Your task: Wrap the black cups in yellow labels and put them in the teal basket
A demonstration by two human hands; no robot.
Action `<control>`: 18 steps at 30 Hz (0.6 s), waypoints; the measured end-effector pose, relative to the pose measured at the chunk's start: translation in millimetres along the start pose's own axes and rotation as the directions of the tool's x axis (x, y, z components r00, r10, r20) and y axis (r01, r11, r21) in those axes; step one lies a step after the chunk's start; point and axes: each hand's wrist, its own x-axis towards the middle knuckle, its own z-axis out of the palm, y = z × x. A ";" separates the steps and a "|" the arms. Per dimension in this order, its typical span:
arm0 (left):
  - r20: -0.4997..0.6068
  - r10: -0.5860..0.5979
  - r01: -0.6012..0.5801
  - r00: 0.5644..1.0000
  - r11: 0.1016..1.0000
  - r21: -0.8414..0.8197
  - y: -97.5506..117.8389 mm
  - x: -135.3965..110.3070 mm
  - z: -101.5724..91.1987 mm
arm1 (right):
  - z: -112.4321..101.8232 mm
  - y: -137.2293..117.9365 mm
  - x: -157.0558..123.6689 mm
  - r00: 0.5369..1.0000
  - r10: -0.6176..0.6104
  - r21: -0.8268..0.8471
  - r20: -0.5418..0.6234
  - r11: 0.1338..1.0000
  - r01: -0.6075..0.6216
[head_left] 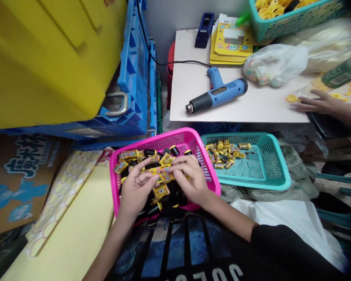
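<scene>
With a light grip, left hand (137, 189) and right hand (191, 177) pinch a yellow wrapper (162, 173) over the pink basket (113, 183). Bare black tubes (154, 209) inside it look undone; the teal basket (276, 164), on its right, holds yellow tubes (229, 164), so I'd say partway.

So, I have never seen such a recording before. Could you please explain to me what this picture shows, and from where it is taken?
There is no robot here: a camera on a person's head looks down at their bare hands. The left hand and right hand hold a yellow printed piece over a pink basket of small black and yellow parts. Beside it is a teal basket. On the table ahead lies a blue heat gun. The co-worker's hand is at far right.
</scene>
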 end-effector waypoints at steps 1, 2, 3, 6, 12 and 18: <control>0.021 -0.006 0.006 1.000 1.000 0.006 1.0 0.9 0.2 | -2.1 1.6 4.5 0.992 0.112 0.083 0.056 0.990 -0.117; 0.042 -0.007 0.007 0.999 1.000 0.009 1.7 1.7 0.9 | -3.1 3.5 8.9 0.967 0.209 0.177 0.144 0.956 -0.233; 0.060 -0.007 0.007 0.998 1.000 0.007 2.2 2.3 2.3 | -2.5 5.7 12.7 0.930 0.280 0.274 0.238 0.899 -0.341; 0.103 -0.004 0.008 0.995 0.999 -0.038 1.6 4.4 9.7 | 7.2 11.6 17.7 0.846 0.399 0.506 0.353 0.679 -0.532; 0.050 -0.013 0.021 0.999 0.986 -0.163 -7.7 12.2 17.5 | 16.8 15.0 13.2 0.836 0.486 0.590 0.256 0.606 -0.533; -0.193 0.063 -0.070 0.979 0.997 -0.033 -8.3 22.6 2.3 | -22.1 33.3 42.7 0.915 0.322 -0.536 0.243 0.831 -0.150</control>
